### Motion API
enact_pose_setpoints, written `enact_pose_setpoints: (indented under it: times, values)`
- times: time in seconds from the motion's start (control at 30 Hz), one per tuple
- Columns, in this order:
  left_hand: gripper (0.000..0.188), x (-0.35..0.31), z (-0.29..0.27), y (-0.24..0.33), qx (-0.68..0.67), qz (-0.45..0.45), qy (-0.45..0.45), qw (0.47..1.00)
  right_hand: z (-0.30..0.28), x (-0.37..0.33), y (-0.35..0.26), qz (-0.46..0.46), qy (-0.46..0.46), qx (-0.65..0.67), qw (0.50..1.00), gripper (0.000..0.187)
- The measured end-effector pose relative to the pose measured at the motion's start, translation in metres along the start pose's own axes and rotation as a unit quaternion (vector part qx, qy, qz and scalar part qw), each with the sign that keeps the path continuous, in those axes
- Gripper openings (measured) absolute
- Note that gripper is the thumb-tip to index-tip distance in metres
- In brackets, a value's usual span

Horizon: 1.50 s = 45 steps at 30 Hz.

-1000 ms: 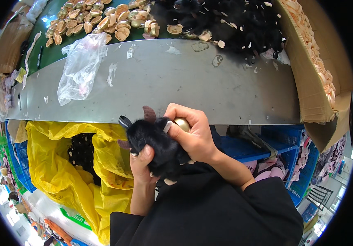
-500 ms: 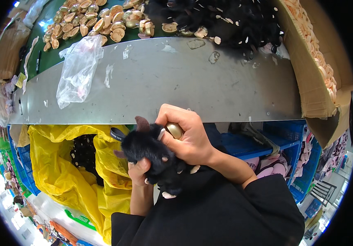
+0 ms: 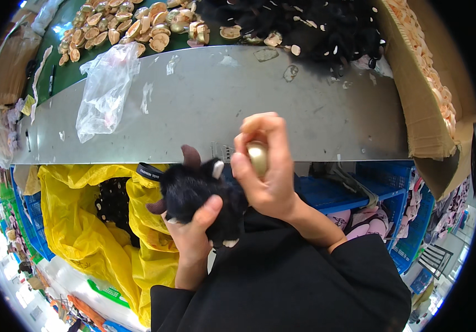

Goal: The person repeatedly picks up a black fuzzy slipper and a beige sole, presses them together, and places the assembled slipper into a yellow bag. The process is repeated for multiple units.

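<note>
My left hand is closed round a small black plush animal with brown horns, whitish ear linings and a black strap loop at its side. The plush hangs just off the near edge of the metal table. To its right, my right hand is raised and slightly smeared by motion, its fingers curled round a smooth, rounded gold shell. The inner side of this shell is hidden. A gap separates my right hand from the plush's head.
Many gold half shells with pale insides lie at the back, beside a heap of black plush. A clear plastic bag rests on the metal table. At right stands a carton of peach pieces; lower left, a yellow bag.
My right hand has drawn away from the plush's head, up and to the right, with the gold shell in it. The plush has turned slightly in my left hand.
</note>
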State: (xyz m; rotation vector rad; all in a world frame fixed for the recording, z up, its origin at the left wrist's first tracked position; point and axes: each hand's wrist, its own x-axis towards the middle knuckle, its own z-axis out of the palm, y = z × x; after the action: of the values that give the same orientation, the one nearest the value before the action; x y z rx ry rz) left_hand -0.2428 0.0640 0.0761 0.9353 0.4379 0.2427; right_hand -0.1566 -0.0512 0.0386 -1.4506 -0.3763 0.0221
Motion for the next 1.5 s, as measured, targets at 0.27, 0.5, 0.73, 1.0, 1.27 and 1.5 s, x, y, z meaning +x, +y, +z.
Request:
enact_pose_setpoints:
  times: [0.27,0.5,0.73,1.0,1.27,1.5]
  values:
    - [0.064,0.014,-0.002,-0.010,0.039,0.052,0.030,0.997,-0.004,-0.007,-0.021,0.103,-0.110,0.209,0.966,0.030]
    - [0.064,0.015,-0.013,-0.019,0.045,0.029,0.048,0.997,-0.004,-0.006,-0.027,0.154,-0.131,0.171,0.964,0.010]
    - [0.045,0.010,-0.015,-0.013,0.037,-0.009,0.037,0.999,-0.004,-0.005,-0.017,0.124,-0.115,0.125,0.978,0.022]
    - [0.021,0.010,-0.007,-0.003,0.012,0.009,0.028,0.999,-0.009,-0.003,-0.009,0.074,-0.162,0.131,0.975,0.038]
    - [0.026,0.011,-0.007,-0.005,0.066,0.047,0.033,0.996,-0.002,-0.006,-0.003,-0.015,-0.143,0.037,0.989,0.024]
    - [0.035,0.006,-0.012,-0.006,-0.004,-0.017,0.044,0.999,-0.011,-0.003,-0.009,0.064,-0.158,0.149,0.974,0.025]
